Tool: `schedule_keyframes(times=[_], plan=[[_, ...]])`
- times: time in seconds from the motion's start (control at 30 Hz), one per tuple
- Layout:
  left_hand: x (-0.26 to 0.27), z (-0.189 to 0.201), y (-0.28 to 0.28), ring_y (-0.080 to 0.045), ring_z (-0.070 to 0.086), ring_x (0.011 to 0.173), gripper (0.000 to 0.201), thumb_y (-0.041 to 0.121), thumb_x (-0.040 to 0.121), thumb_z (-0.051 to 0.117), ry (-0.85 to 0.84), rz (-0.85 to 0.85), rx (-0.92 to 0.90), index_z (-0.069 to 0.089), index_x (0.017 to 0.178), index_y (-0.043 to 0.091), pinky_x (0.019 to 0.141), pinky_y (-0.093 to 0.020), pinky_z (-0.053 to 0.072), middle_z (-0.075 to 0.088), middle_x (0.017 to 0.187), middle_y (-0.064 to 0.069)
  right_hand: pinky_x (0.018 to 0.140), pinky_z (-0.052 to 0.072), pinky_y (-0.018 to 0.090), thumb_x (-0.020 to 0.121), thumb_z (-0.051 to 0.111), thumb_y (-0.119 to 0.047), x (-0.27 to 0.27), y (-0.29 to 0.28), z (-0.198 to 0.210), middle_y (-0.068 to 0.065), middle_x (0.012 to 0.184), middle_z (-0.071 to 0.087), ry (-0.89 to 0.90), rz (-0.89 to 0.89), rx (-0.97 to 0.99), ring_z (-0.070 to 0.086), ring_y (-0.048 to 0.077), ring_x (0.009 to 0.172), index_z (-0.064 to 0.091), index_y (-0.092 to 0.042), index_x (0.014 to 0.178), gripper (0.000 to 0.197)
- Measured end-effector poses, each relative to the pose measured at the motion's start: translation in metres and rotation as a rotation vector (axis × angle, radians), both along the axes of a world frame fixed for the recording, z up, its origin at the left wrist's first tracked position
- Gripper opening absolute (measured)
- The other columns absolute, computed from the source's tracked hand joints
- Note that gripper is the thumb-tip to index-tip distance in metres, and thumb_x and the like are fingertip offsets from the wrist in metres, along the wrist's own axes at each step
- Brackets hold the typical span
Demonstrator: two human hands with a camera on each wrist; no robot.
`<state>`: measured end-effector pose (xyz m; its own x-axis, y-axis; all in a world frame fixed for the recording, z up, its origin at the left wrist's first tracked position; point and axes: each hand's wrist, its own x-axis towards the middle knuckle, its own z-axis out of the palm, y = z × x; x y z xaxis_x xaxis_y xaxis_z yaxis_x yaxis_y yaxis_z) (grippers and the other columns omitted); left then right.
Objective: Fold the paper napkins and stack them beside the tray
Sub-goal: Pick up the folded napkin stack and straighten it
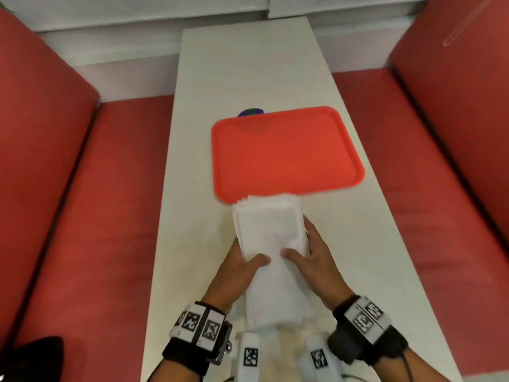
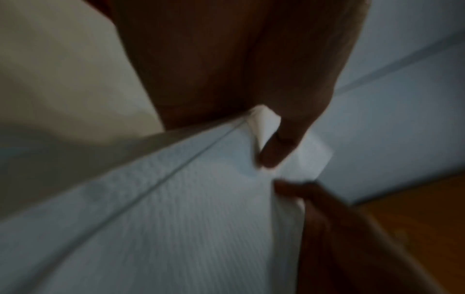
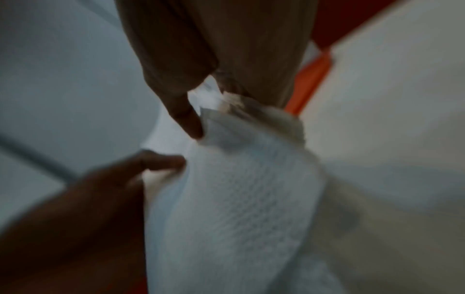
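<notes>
A stack of folded white napkins [image 1: 263, 216] lies on the white table [image 1: 358, 244], its far end touching the near rim of the orange-red tray [image 1: 286, 150]. On top lies a long folded napkin [image 1: 275, 296] that runs back toward me. My left hand [image 1: 248, 261] grips its left edge with the thumb on top. My right hand [image 1: 305, 250] grips the right edge the same way, fingers along the stack's side. In the blurred left wrist view my left thumb [image 2: 276, 149] pinches the textured napkin [image 2: 176, 218]. The right wrist view shows the napkin [image 3: 239, 199] bunched under my right hand's fingers [image 3: 186, 117].
Red booth seats [image 1: 82, 216] flank the narrow table on both sides. A small blue-purple round object [image 1: 251, 112] peeks out behind the tray's far rim. Two white marker-tagged devices [image 1: 249, 354] sit at the table's near edge. Bare table stretches beyond the tray.
</notes>
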<state>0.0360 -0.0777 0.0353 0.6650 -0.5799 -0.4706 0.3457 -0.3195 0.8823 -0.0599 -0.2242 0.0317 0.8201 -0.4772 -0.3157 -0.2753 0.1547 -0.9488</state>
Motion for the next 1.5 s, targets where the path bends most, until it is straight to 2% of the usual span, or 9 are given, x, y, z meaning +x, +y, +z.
schedule_keyframes(times=[0.1,0.27,0.43,0.63,0.73,0.97,1.13,1.3,1.5], plan=[[-0.030,0.000,-0.016,0.009,0.062,0.103,0.048,0.012,0.090,0.068,-0.256,0.059,-0.004,0.050,0.127,0.037,0.080,-0.009,0.049,0.066,0.112,0.024,0.106,0.041,0.019,0.089,0.070,-0.009,-0.023,-0.012,0.004,-0.023,0.142,0.051,-0.133,-0.004,-0.170,0.047,0.001,0.133,0.018,-0.028,0.156,0.087],[-0.069,-0.016,-0.026,0.004,0.062,0.108,0.050,0.018,0.086,0.067,-0.449,0.085,-0.046,0.051,0.134,0.017,0.082,-0.010,0.048,0.066,0.118,0.016,0.100,0.052,0.038,0.080,0.074,-0.011,-0.053,-0.024,-0.008,-0.013,0.118,0.069,-0.125,-0.088,-0.103,0.063,0.007,0.113,0.054,-0.028,0.130,0.056],[-0.098,-0.026,-0.035,-0.005,0.063,0.109,0.047,0.034,0.086,0.061,-0.579,0.108,-0.085,0.057,0.125,0.008,0.086,-0.010,0.046,0.066,0.115,0.000,0.094,0.049,0.018,0.082,0.069,-0.014,-0.073,-0.013,-0.019,-0.015,0.120,0.066,-0.185,-0.135,-0.127,0.061,0.004,0.116,0.050,-0.023,0.128,0.051],[-0.110,-0.039,-0.037,0.012,0.062,0.096,0.061,0.042,0.069,0.068,-0.486,0.207,-0.142,0.047,0.123,0.023,0.076,-0.004,0.045,0.067,0.104,0.026,0.097,0.052,0.029,0.075,0.073,-0.038,-0.086,-0.012,-0.049,-0.006,0.124,0.067,-0.056,-0.035,-0.121,0.063,0.007,0.115,0.053,-0.014,0.132,0.066],[-0.111,-0.051,-0.036,0.012,0.062,0.095,0.064,0.036,0.068,0.065,-0.453,0.229,-0.184,0.051,0.123,0.007,0.078,-0.004,0.045,0.066,0.105,0.032,0.097,0.053,0.030,0.072,0.073,-0.036,-0.086,-0.014,-0.058,-0.002,0.122,0.068,-0.039,-0.017,-0.099,0.064,0.008,0.114,0.056,-0.015,0.130,0.064],[-0.110,-0.053,-0.037,0.001,0.064,0.096,0.056,0.031,0.067,0.062,-0.390,0.244,-0.166,0.047,0.121,0.022,0.078,-0.011,0.048,0.067,0.106,0.022,0.095,0.054,0.038,0.070,0.069,-0.039,-0.080,-0.012,-0.061,-0.001,0.117,0.070,-0.017,-0.080,-0.072,0.066,0.008,0.107,0.057,-0.016,0.126,0.062],[-0.097,-0.040,-0.039,-0.011,0.067,0.101,0.073,0.037,0.069,0.062,-0.379,0.267,-0.205,0.048,0.133,0.005,0.081,-0.020,0.052,0.069,0.111,0.000,0.083,0.050,0.016,0.081,0.057,-0.022,-0.074,-0.016,-0.033,-0.021,0.109,0.068,-0.102,-0.034,-0.076,0.064,-0.001,0.102,0.050,-0.033,0.123,0.045],[-0.085,-0.010,-0.034,0.002,0.065,0.101,0.067,0.040,0.073,0.064,-0.481,0.268,-0.216,0.053,0.126,0.000,0.082,-0.015,0.050,0.069,0.107,0.016,0.079,0.054,0.023,0.083,0.056,-0.026,-0.070,-0.028,-0.004,-0.018,0.104,0.066,-0.186,0.045,-0.225,0.064,0.004,0.094,0.049,-0.041,0.113,0.034],[-0.081,-0.003,-0.037,-0.034,0.066,0.110,0.047,0.020,0.075,0.071,0.085,0.389,-0.237,0.062,0.122,0.020,0.093,-0.057,0.053,0.072,0.117,-0.007,0.086,0.056,0.030,0.083,0.067,-0.040,-0.074,-0.042,-0.001,-0.011,0.111,0.071,0.046,0.223,0.010,0.069,0.012,0.099,0.052,-0.043,0.115,0.036]])
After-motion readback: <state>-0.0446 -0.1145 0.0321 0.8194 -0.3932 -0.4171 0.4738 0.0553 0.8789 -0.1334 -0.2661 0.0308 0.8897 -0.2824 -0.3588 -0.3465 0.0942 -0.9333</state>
